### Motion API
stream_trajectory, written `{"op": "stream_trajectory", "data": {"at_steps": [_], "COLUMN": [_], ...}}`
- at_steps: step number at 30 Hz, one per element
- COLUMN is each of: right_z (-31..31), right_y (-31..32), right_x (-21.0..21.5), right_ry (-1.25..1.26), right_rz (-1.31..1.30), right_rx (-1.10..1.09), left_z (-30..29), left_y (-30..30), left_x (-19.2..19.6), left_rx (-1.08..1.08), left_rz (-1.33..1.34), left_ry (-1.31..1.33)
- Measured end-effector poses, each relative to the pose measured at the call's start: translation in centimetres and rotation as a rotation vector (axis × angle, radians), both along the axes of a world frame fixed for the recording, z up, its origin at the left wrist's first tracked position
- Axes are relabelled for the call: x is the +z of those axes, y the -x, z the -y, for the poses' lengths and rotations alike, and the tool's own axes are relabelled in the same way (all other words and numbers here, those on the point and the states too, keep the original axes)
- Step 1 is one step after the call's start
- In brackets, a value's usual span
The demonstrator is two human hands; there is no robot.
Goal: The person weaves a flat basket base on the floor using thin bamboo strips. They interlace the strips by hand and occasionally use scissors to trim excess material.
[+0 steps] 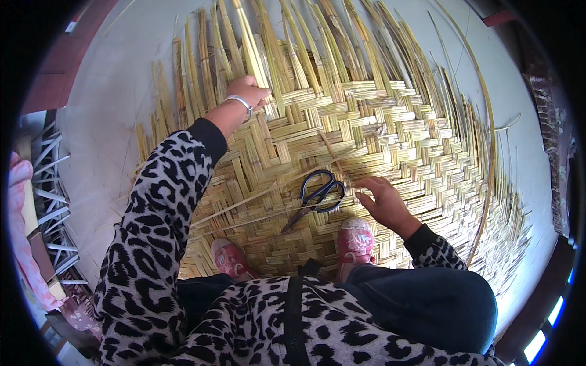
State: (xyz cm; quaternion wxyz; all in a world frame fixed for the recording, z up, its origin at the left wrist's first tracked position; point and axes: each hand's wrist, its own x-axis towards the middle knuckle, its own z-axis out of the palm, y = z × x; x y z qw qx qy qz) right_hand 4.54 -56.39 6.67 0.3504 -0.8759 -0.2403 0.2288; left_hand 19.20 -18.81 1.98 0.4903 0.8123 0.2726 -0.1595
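Head view: our left hand point(249, 91) pinches a strip point(251, 52) at the mat's point(390, 122) far edge; our right hand point(381, 198) presses spread fingers beside the scissors point(317, 192). Tugging hard could snap the strip or loosen the weave.

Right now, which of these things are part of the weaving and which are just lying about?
In use: woven bamboo mat; loose strips under the left hand; right hand on the weave; black scissors.
Lying about: metal rack; pink cloth; long thin cane.
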Motion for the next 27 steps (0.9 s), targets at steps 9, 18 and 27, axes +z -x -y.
{"op": "stream_trajectory", "data": {"at_steps": [9, 18, 27], "right_z": [3.0, 25.0, 43.1], "right_y": [-0.9, -4.6, 8.2], "right_x": [-1.3, -1.4, -4.2], "right_ry": [-0.026, 0.536, 1.075], "right_rz": [0.037, 0.478, -0.044], "right_rx": [-0.179, -0.844, -1.297], "left_z": [-0.4, -3.2, -5.2], "left_y": [-0.7, -0.7, 1.3], "left_x": [-1.2, -8.1, -7.5], "left_rx": [-0.136, -0.006, 0.009], "left_rz": [0.049, 0.216, 0.322], "left_ry": [-0.047, 0.126, -0.128]}}
